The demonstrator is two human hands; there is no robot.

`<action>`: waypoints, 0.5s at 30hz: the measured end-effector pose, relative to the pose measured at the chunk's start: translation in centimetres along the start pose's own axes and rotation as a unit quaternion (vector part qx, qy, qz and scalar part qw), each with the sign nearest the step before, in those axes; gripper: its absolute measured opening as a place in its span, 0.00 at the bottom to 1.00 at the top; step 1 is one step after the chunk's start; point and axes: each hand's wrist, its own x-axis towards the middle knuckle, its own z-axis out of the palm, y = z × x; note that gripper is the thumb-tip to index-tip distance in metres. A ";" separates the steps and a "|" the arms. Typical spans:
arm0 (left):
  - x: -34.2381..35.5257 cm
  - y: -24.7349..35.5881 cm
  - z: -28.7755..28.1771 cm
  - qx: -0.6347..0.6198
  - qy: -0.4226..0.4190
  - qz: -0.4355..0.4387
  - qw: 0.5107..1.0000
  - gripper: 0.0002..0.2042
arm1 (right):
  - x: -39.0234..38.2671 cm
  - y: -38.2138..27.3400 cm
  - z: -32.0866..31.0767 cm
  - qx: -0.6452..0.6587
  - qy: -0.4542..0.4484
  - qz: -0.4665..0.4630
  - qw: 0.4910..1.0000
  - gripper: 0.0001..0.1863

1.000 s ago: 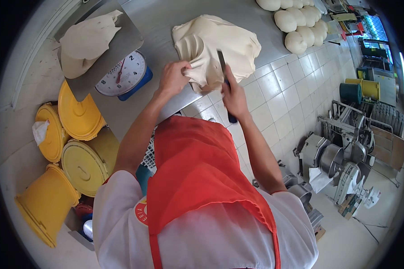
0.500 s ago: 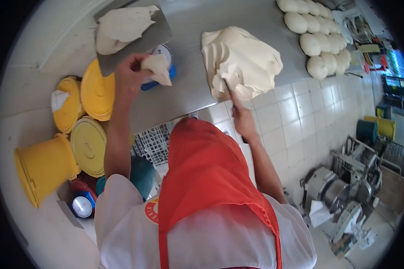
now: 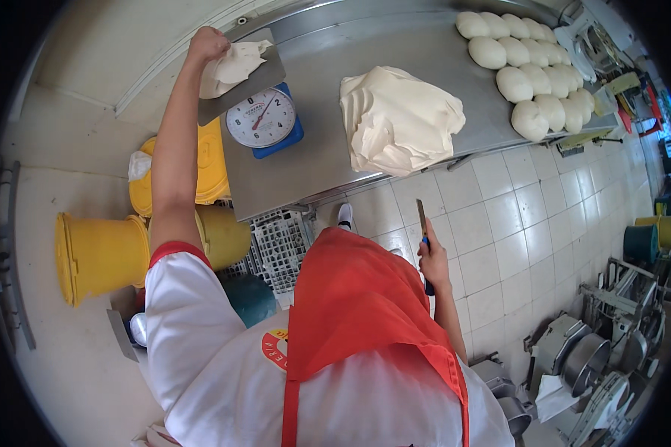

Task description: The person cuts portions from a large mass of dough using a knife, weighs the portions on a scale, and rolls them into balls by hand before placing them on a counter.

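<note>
My left hand (image 3: 210, 43) is closed at the far left corner of the scale's metal pan (image 3: 224, 110), its fingers against a piece of dough (image 3: 235, 68) that lies there; the fingertips are partly hidden. Under the pan stands a blue dial scale (image 3: 261, 119) with a white face. My right hand (image 3: 434, 261) grips a knife (image 3: 425, 227) with a dark blue handle, blade pointing up and away, over the floor in front of the table. A large slack mass of dough (image 3: 402, 119) rests on the steel table (image 3: 313, 97), apart from both hands.
Rows of round dough balls (image 3: 529, 59) sit at the table's right end. Yellow lidded tubs (image 3: 101, 249) and plastic crates (image 3: 276, 242) stand at the lower left. Metal machine parts (image 3: 581, 357) lie on the tiled floor at the right.
My left hand has moved up and left from beside the scale to the pan; the small dough piece no longer hangs from it. My right hand has drawn the knife back from the large dough.
</note>
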 end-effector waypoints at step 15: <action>-10.7 10.4 7.0 -0.166 0.083 0.117 0.976 0.17 | 1.9 0.0 -3.4 -0.018 0.044 -0.013 0.999 0.35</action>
